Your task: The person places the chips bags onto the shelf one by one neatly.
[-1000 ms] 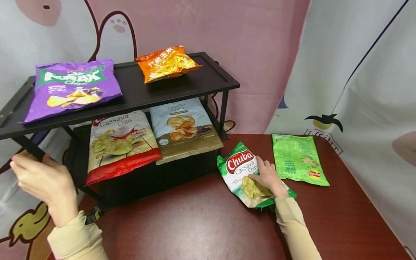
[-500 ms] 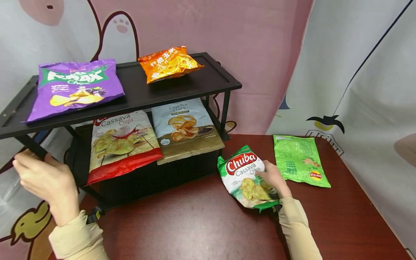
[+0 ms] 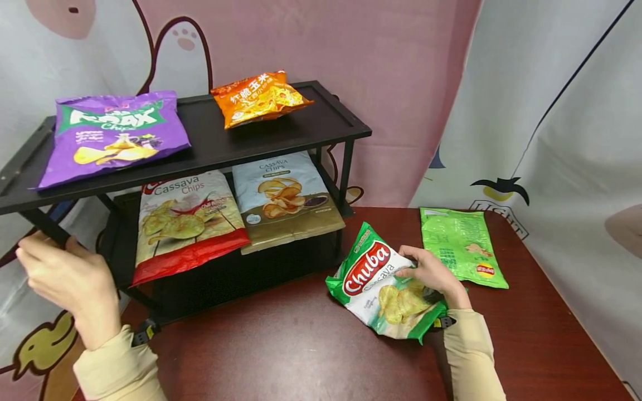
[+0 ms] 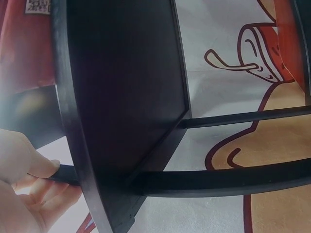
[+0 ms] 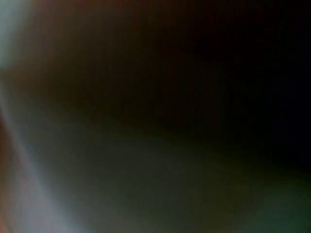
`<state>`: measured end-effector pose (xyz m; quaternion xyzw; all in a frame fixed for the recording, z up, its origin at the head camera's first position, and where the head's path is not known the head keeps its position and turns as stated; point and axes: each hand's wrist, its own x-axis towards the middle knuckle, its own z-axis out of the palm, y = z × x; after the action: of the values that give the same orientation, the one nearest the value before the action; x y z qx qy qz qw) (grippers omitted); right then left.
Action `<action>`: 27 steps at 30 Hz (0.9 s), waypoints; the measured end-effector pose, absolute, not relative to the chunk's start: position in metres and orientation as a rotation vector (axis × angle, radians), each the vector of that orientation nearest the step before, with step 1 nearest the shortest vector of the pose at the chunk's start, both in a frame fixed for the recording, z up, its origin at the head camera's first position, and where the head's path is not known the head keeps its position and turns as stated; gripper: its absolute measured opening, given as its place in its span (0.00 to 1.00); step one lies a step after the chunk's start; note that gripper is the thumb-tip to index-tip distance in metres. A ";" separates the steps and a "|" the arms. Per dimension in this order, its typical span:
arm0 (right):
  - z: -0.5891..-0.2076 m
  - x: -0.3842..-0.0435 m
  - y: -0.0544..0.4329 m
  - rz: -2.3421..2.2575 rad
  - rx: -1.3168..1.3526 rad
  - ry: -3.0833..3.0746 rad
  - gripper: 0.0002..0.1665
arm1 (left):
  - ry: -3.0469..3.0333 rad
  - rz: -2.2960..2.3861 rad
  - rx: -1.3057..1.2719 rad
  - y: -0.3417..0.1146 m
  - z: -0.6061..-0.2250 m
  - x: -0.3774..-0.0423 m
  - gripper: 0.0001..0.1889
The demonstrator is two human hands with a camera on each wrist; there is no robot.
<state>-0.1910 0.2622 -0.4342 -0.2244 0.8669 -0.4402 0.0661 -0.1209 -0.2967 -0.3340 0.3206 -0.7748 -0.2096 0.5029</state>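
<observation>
Chuba bag (image 3: 381,292) swivelled; brown table (image 3: 281,345), pink backdrop (image 3: 321,44).

Setting: looks like a staged, shop-like snack display; exact kind of room cannot be told. Evidence: creased pink-and-white cloth (image 3: 381,67) with cartoon print hangs as backdrop behind a dark red table (image 3: 261,345). Black rack (image 3: 205,125) carries chip bags, printed fronts showing: purple bag (image 3: 115,136) and orange bag (image 3: 261,100) above, red-and-cream bag (image 3: 188,220) and pale-and-gold bag (image 3: 288,200) below. Right-wrist view: too dark and blurred to read.
</observation>
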 end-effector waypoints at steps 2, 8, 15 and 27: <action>-0.431 -0.190 0.256 -1.330 -0.768 2.583 0.09 | -1.872 -0.505 0.769 -0.297 -0.334 -0.121 0.20; -0.430 -0.189 0.230 -1.326 -0.886 2.532 0.10 | -1.868 -0.503 0.748 -0.295 -0.332 -0.120 0.18; -0.444 -0.190 0.193 -1.329 -0.914 2.569 0.09 | -1.864 -0.497 0.737 -0.295 -0.333 -0.120 0.19; -0.465 -0.189 0.154 -1.304 -0.539 2.641 0.08 | -1.870 -0.499 0.759 -0.298 -0.334 -0.121 0.19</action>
<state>-0.1887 0.1542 -0.4649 -0.1796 0.8795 -0.4344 0.0736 -0.1208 -0.2980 -0.3339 0.3149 -0.7755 -0.2067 0.5066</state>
